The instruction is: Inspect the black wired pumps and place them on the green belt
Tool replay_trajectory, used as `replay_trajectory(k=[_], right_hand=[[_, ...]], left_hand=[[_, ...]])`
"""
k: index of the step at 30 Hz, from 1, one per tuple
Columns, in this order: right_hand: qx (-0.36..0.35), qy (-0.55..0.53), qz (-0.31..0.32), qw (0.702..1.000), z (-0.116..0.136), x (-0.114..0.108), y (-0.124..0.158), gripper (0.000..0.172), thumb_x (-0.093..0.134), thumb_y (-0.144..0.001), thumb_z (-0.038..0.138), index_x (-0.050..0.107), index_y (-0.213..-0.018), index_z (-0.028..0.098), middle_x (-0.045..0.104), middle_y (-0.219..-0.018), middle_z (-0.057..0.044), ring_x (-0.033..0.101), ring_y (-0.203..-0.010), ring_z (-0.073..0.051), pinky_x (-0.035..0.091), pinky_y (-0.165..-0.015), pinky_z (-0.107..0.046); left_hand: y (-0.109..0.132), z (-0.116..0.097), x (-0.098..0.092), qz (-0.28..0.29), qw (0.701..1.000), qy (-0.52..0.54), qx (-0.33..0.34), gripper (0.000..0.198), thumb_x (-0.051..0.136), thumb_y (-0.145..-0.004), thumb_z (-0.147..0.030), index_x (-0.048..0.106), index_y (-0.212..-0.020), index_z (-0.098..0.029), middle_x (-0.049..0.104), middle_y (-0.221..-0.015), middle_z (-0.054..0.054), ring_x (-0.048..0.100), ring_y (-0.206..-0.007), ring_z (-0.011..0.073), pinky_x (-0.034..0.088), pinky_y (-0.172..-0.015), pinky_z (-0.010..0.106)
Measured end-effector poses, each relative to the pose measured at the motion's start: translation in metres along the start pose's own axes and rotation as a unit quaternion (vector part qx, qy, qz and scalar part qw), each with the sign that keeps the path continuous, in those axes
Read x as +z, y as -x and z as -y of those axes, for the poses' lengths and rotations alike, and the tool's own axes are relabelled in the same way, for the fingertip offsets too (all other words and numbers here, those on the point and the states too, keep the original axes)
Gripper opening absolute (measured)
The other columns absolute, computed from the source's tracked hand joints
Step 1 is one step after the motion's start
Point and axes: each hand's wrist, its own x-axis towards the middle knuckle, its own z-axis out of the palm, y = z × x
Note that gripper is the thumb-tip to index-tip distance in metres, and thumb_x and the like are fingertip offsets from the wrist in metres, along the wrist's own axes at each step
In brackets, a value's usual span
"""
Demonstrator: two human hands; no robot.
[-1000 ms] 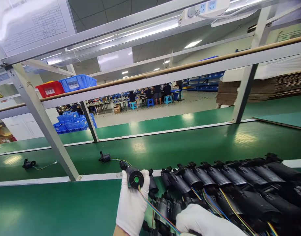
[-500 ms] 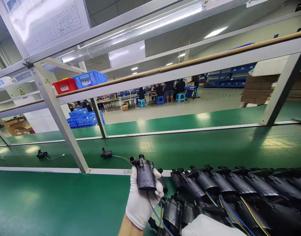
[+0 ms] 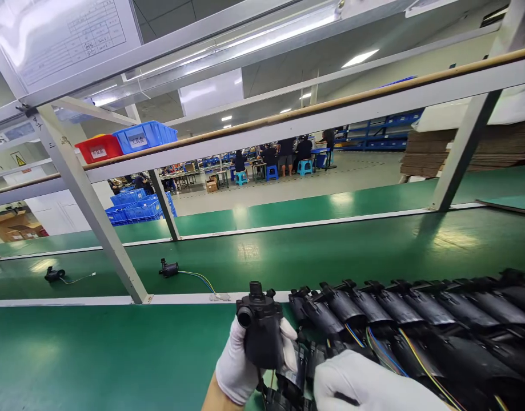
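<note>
My left hand [image 3: 236,365], in a white glove, is wrapped round a black pump [image 3: 263,337]. The pump stands upright in the grip, with one threaded port pointing up and a round port facing the lower left. To its right my gloved right hand [image 3: 352,379] is closed low over the pumps, its fingers curled. A bit of something black shows at its fingers, but what it holds, if anything, I cannot make out. Beside and behind the right hand lie several black pumps [image 3: 373,305] in rows, with coloured wires [image 3: 384,354] trailing out.
Two more pumps lie on the green belt: one with yellow-green wires [image 3: 170,268], another farther left [image 3: 55,274]. A slanted metal post [image 3: 91,211] rises left of my hands. A red bin [image 3: 98,149] and a blue bin [image 3: 145,137] sit on the shelf. People sit in the background.
The pump in my left hand has turned, so its ports now face me more, and it sits slightly lower. My right hand has come farther into view. The whole view has shifted a little.
</note>
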Motion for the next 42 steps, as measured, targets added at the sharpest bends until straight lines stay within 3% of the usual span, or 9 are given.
replay_trajectory(k=[4,6,9,14,20,23,29,34,42], right_hand=[[-0.055,-0.163,-0.049,0.984,-0.011,0.001,0.000,0.050,0.041,-0.092,0.060,0.059,-0.069,0.019,0.063,-0.068,-0.005,0.057,-0.062,-0.018,0.043,-0.060,-0.026],[-0.086,-0.274,-0.064,0.956,-0.016,0.004,-0.003,0.075,0.029,-0.085,0.086,0.059,-0.075,0.018,0.060,-0.063,-0.005,0.053,-0.054,-0.016,0.043,-0.055,-0.027],[-0.088,-0.327,-0.092,0.936,-0.025,0.012,-0.005,0.093,0.019,-0.072,0.099,0.060,-0.078,0.016,0.057,-0.062,-0.004,0.049,-0.050,-0.015,0.041,-0.051,-0.026],[-0.090,-0.288,-0.140,0.943,-0.039,0.022,-0.004,0.087,0.024,-0.077,0.095,0.060,-0.078,0.017,0.059,-0.067,-0.003,0.050,-0.059,-0.015,0.040,-0.055,-0.025],[-0.104,-0.303,-0.148,0.935,-0.032,0.020,-0.005,0.089,0.022,-0.079,0.094,0.063,-0.081,0.016,0.061,-0.068,-0.005,0.051,-0.056,-0.014,0.039,-0.054,-0.025],[-0.106,-0.318,-0.143,0.931,-0.032,0.020,-0.006,0.093,0.020,-0.077,0.096,0.066,-0.081,0.015,0.062,-0.066,-0.006,0.052,-0.054,-0.014,0.039,-0.052,-0.025],[-0.105,-0.300,-0.157,0.935,-0.043,0.025,-0.007,0.091,0.020,-0.078,0.095,0.064,-0.077,0.016,0.063,-0.065,-0.006,0.055,-0.056,-0.015,0.040,-0.056,-0.026],[-0.104,-0.309,-0.157,0.932,-0.041,0.026,-0.008,0.089,0.021,-0.080,0.093,0.064,-0.078,0.016,0.064,-0.067,-0.005,0.053,-0.055,-0.015,0.038,-0.053,-0.026],[-0.102,-0.330,-0.162,0.925,-0.038,0.023,-0.010,0.084,0.025,-0.082,0.091,0.064,-0.079,0.016,0.059,-0.062,-0.003,0.051,-0.053,-0.016,0.037,-0.052,-0.026]], left_hand=[[0.003,-0.001,0.010,-0.001,0.992,-0.122,0.011,0.073,0.066,-0.073,-0.075,0.063,-0.110,-0.012,0.070,-0.086,0.010,0.064,-0.067,0.0173,0.049,-0.066,0.028],[0.002,0.004,0.018,-0.052,0.976,-0.198,0.068,0.066,0.083,-0.066,-0.059,0.058,-0.111,-0.018,0.069,-0.096,0.008,0.064,-0.077,0.0174,0.050,-0.073,0.029],[0.001,0.016,0.028,-0.154,0.926,-0.296,0.178,0.063,0.091,-0.061,-0.032,0.055,-0.112,-0.025,0.067,-0.105,0.004,0.064,-0.087,0.0189,0.051,-0.082,0.031],[0.003,0.022,0.031,-0.173,0.878,-0.389,0.221,0.047,0.085,-0.065,-0.029,0.062,-0.105,-0.020,0.067,-0.109,0.009,0.064,-0.100,0.0272,0.050,-0.092,0.039],[0.003,0.032,0.025,-0.183,0.841,-0.427,0.276,0.062,0.082,-0.064,-0.018,0.053,-0.119,-0.023,0.065,-0.113,0.006,0.065,-0.090,0.0195,0.052,-0.083,0.032],[0.003,0.035,0.025,-0.188,0.845,-0.416,0.278,0.063,0.079,-0.066,-0.017,0.049,-0.121,-0.025,0.064,-0.112,0.005,0.065,-0.084,0.0175,0.053,-0.077,0.031],[0.004,0.029,0.034,-0.201,0.851,-0.420,0.242,0.058,0.084,-0.065,-0.025,0.055,-0.116,-0.022,0.065,-0.115,0.011,0.065,-0.099,0.0283,0.053,-0.090,0.042],[0.001,0.033,0.035,-0.212,0.826,-0.432,0.292,0.058,0.080,-0.068,-0.021,0.050,-0.118,-0.023,0.064,-0.115,0.008,0.066,-0.095,0.0209,0.052,-0.089,0.035],[0.003,0.021,0.031,-0.172,0.842,-0.468,0.208,0.064,0.079,-0.065,-0.013,0.044,-0.118,-0.022,0.064,-0.116,0.009,0.067,-0.094,0.0198,0.053,-0.087,0.034]])
